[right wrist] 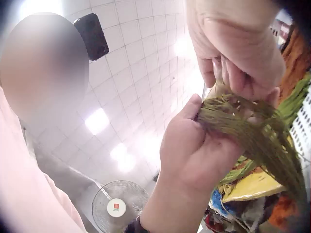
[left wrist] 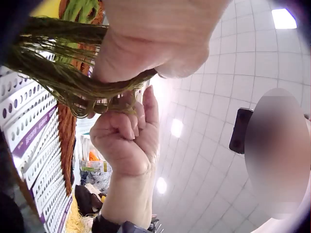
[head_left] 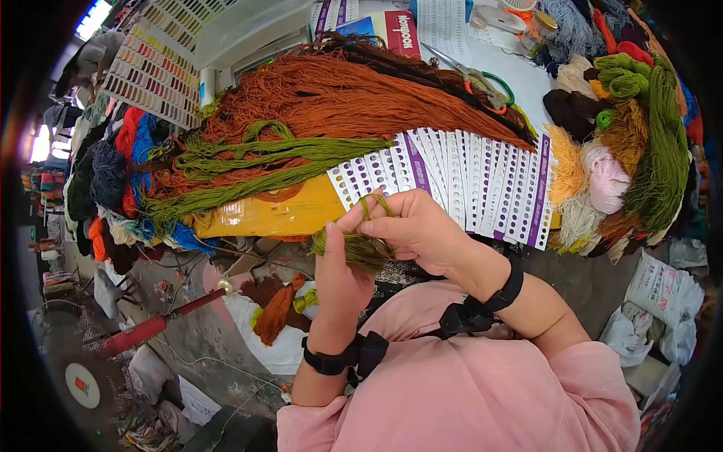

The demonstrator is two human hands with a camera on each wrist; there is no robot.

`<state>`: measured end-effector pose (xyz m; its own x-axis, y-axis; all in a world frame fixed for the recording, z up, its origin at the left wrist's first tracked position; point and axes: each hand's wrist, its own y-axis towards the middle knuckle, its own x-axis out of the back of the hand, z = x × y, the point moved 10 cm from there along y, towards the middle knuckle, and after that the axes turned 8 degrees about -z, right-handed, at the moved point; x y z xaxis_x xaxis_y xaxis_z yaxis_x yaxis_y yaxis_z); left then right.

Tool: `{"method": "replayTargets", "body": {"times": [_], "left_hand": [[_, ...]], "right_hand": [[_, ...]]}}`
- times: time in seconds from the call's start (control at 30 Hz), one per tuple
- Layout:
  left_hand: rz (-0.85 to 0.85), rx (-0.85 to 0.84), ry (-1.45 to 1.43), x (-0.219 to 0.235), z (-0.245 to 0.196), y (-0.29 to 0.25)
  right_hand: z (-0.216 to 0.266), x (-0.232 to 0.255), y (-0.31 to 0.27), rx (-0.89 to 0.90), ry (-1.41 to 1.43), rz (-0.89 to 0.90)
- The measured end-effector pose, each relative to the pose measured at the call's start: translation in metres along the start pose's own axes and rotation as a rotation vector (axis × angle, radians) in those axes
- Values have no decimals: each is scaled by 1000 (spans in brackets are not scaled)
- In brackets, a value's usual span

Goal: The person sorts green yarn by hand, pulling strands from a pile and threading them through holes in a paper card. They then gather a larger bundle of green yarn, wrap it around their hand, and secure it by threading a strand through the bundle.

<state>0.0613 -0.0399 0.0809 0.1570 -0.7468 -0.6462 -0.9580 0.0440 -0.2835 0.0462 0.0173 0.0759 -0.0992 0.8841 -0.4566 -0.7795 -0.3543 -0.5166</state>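
Observation:
A skein of olive-green thread (head_left: 367, 254) hangs between both hands over the front edge of the table. My left hand (head_left: 340, 270) holds its body across the palm, thumb pointing up, as the right wrist view shows with the same skein (right wrist: 262, 138). My right hand (head_left: 425, 230) pinches a few strands drawn up at the skein's top, fingertips close to the left hand's fingers. In the left wrist view, loose loops of the skein (left wrist: 63, 87) hang beside the curled fingers of the right hand (left wrist: 127, 143).
Just beyond the hands fan out white-and-purple hole-punched cards (head_left: 459, 177). Behind them lie rust-brown thread (head_left: 331, 94), green skeins (head_left: 248, 177) and scissors (head_left: 471, 74). Coloured yarn piles (head_left: 636, 143) stand right; a yellow wrapped slab (head_left: 279, 211) lies left. A fan (head_left: 81, 386) stands lower left.

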Motion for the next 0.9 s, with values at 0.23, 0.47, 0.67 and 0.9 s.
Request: {"method": "replayTargets", "body": {"times": [0.23, 0.47, 0.67, 0.9], "left_hand": [[45, 56, -125, 0, 3, 3], [144, 56, -177, -5, 2, 3], [2, 116, -22, 11, 6, -2], [74, 105, 43, -7, -2, -6]], "right_hand": [[4, 2, -2, 25, 11, -15], [-3, 5, 2, 27, 206, 78], [-5, 6, 0, -37, 71, 34], [2, -7, -3, 36, -68, 28]]}}
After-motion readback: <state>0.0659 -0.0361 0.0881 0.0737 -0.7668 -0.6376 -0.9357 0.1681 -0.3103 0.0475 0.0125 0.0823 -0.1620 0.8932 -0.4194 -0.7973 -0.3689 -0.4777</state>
